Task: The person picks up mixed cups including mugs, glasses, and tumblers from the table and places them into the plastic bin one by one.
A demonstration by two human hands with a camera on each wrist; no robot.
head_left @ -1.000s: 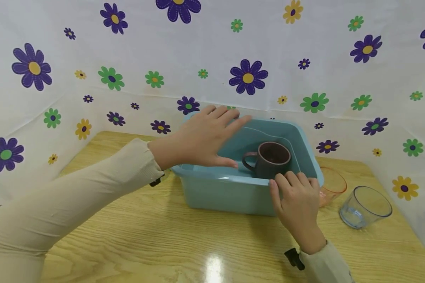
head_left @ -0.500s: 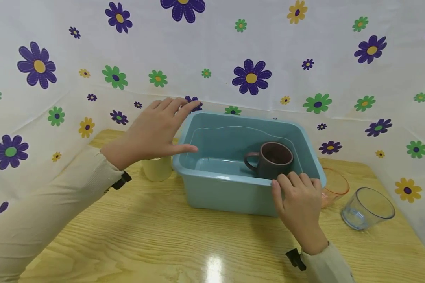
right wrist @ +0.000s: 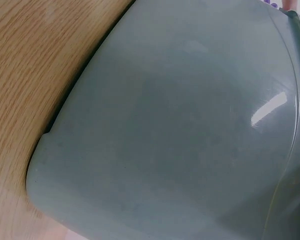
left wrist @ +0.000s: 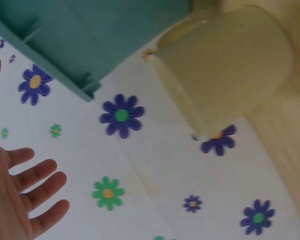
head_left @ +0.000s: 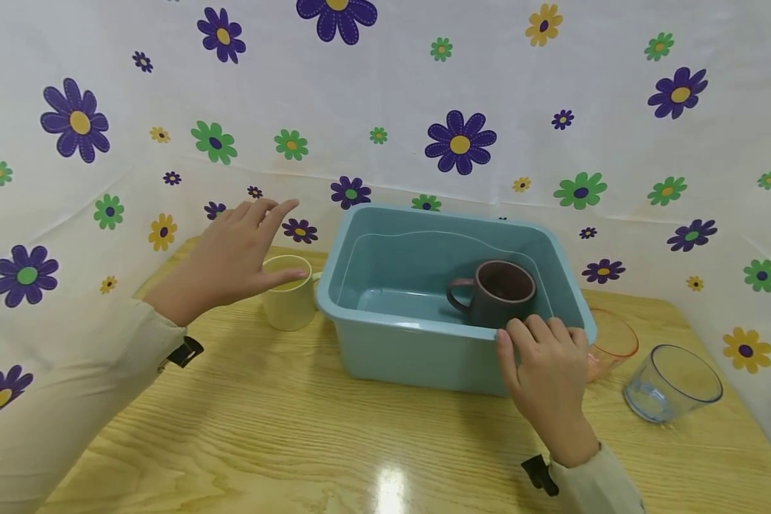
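My left hand [head_left: 228, 250], fingers spread, hovers over a pale yellow mug [head_left: 288, 307] standing left of a blue plastic tub [head_left: 411, 353]. In the left wrist view the yellow mug [left wrist: 230, 70] appears apart from the spread fingers [left wrist: 42, 192]. My right hand [head_left: 546, 378] grips the tub's front rim near its right corner, with the fingers curled over the edge. Inside the tub, toward the right, stands a dark brown mug [head_left: 502, 296], its handle pointing left. The tub's outer wall [right wrist: 165, 125] fills most of the right wrist view.
An orange-tinted glass [head_left: 610, 346] stands right of the tub, partly hidden by it. Farther right is a clear bluish glass [head_left: 671, 385]. All rest on a wooden table [head_left: 283, 428], with a flower-printed white cloth [head_left: 373, 86] behind it.
My left hand has moved left, from above the tub to above the yellow mug, which has come into view. My right hand has kept its grip on the rim.
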